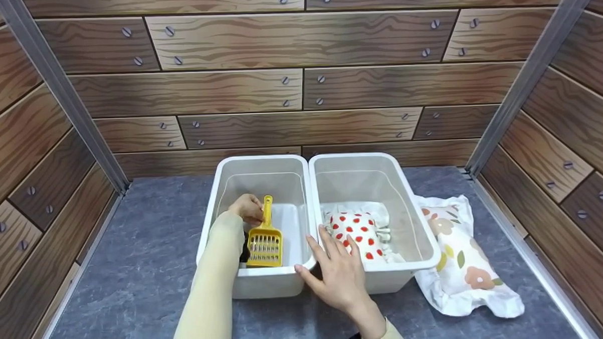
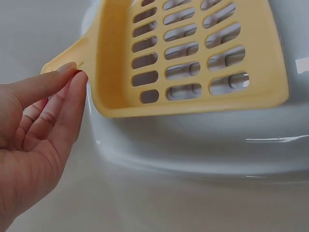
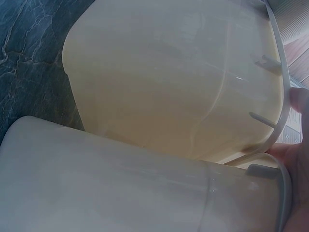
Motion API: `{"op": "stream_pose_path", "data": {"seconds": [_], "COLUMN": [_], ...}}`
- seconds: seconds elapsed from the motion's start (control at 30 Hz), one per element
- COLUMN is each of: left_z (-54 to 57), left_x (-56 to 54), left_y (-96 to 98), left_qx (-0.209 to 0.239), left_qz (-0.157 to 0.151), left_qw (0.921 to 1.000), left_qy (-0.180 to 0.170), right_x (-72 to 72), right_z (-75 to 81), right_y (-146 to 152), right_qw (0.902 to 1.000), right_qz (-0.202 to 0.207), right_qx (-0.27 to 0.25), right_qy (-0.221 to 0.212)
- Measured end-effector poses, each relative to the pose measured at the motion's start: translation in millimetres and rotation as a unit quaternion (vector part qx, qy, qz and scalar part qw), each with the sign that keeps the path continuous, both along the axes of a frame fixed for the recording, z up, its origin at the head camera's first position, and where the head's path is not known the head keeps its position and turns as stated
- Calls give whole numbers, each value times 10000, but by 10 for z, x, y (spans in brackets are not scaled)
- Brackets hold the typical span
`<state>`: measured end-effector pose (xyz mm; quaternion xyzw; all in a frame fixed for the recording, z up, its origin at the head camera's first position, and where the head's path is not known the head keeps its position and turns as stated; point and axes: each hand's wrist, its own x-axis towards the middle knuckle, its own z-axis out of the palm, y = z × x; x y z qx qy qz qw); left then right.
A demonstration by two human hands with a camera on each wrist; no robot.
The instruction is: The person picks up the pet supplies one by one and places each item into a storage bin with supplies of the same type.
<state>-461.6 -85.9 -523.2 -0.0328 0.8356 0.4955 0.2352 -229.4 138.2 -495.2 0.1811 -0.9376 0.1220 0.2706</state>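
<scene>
Inside the left white bin (image 1: 264, 183), my left hand (image 1: 247, 208) pinches the handle of a yellow slotted litter scoop (image 1: 265, 231) near its neck. The left wrist view shows the thumb and fingertips of that hand (image 2: 41, 123) on the handle, with the slotted scoop head (image 2: 113, 63) above the bin's glossy floor. My right hand (image 1: 338, 276) rests with spread fingers at the front where the two bins meet, touching the rims. Under its fingertips, in the right white bin (image 1: 357, 182), lies a small white pouch with red strawberries (image 1: 353, 228).
A white floral-print pillow (image 1: 455, 249) lies on the dark grey tabletop (image 1: 134, 275), against the right bin's outer side. Wood-patterned panels (image 1: 298, 89) enclose the back and sides. In the right wrist view, the outer walls of the bins (image 3: 169, 72) fill most of the picture.
</scene>
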Motion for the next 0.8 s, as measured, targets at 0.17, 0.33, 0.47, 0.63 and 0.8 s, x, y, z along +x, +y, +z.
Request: {"op": "stream_pose_path", "data": {"seconds": [0.17,0.33,0.47,0.63,0.8], "left_z": [138,122,113,123,116], "left_x": [139,126,114,123,122], "left_y": [14,24,27,31,17], "left_qx": [176,237,220,86,62], "left_qz": [168,249,236,249,302], "left_qw": [9997,9994,9995,9996,9995], "left_qy": [15,76,59,47,5], "right_x": [4,3,-3,-4,-3], "right_z": [4,13,11,9,8], "right_y": [-1,1,6,6,1], "right_qw": [9999,10000,10000,9999,9998], "right_qz": [-27,-28,-12,-16,-9], "right_qx": [22,34,35,-1,-13], "right_qy": [-94,-63,-36,-164,-216]}}
